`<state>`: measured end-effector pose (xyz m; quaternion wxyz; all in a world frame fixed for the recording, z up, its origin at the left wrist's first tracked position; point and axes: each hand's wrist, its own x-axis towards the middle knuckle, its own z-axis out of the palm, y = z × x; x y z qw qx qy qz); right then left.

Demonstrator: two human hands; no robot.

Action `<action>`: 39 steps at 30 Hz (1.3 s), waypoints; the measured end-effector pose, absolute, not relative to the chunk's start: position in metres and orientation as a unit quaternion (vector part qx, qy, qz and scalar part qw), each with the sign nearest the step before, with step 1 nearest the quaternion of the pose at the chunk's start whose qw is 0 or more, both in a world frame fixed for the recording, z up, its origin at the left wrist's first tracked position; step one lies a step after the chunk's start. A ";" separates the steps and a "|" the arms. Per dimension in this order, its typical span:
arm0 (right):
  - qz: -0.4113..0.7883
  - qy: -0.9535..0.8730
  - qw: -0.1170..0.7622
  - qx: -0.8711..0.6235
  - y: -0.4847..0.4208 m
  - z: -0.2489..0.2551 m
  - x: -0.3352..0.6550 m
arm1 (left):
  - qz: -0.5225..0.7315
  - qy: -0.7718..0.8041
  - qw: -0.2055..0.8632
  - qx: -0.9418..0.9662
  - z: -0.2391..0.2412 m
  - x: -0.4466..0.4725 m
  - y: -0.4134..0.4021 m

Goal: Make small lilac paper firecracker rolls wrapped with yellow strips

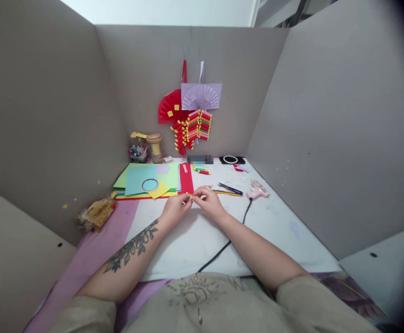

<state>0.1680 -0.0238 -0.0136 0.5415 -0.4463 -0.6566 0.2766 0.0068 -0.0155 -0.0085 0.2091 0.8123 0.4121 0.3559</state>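
Note:
My left hand [176, 206] and my right hand [207, 200] meet over the white table cover, fingertips pinched close together. Between them shows a small yellow piece of paper [191, 197], mostly hidden by the fingers. Just beyond lies a red paper sheet [186, 179] with a small pink paper roll [185, 169] on it. Several coloured paper rolls with yellow ends [202, 172] rest to its right. Near my right hand are dark-handled scissors [235, 189] and a yellow pencil-like stick [230, 194].
Coloured paper sheets [136, 178] with a tape roll [149, 185] lie at left. A pink glue gun [257, 190] sits at right, its black cord [219, 253] crossing the cover. Paper firecracker decorations [198, 125] hang on the grey back panel [136, 69]. Side panels flank the table.

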 end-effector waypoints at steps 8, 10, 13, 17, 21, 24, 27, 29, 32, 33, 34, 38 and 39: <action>0.258 -0.671 0.526 -0.455 -0.023 -0.014 0.170 | 0.273 0.442 0.043 0.854 -0.010 0.005 -0.013; 0.222 -0.678 0.531 -0.457 -0.023 -0.014 0.170 | 0.254 0.447 -0.005 0.858 -0.011 0.004 -0.012; 0.170 -0.715 0.521 -0.434 -0.022 -0.015 0.172 | 0.244 0.435 -0.044 0.866 -0.012 0.004 -0.010; 0.137 -0.742 0.504 -0.420 -0.019 -0.018 0.173 | 0.253 0.405 -0.045 0.877 -0.012 0.003 -0.010; 0.131 -0.750 0.491 -0.423 -0.017 -0.020 0.174 | 0.255 0.388 -0.033 0.885 -0.011 0.003 -0.010; 0.122 -0.761 0.483 -0.416 -0.017 -0.020 0.174 | 0.255 0.386 -0.014 0.887 -0.010 0.003 -0.011; 0.103 -0.773 0.473 -0.411 -0.017 -0.018 0.175 | 0.253 0.387 0.021 0.886 -0.010 0.002 -0.010; 0.087 -0.783 0.462 -0.407 -0.017 -0.018 0.176 | 0.253 0.383 0.050 0.887 -0.010 0.001 -0.009; 0.062 -0.803 0.440 -0.396 -0.017 -0.016 0.178 | 0.255 0.367 0.108 0.888 -0.009 -0.001 -0.007; 0.055 -0.810 0.433 -0.392 -0.017 -0.016 0.179 | 0.256 0.362 0.131 0.887 -0.009 -0.002 -0.006; 0.048 -0.816 0.426 -0.387 -0.018 -0.015 0.180 | 0.257 0.359 0.155 0.884 -0.009 -0.003 -0.005; 0.025 -0.838 0.407 -0.363 -0.019 -0.011 0.184 | 0.257 0.349 0.257 0.864 -0.008 -0.006 -0.003; 0.021 -0.843 0.403 -0.356 -0.019 -0.011 0.184 | 0.256 0.346 0.283 0.857 -0.008 -0.006 -0.003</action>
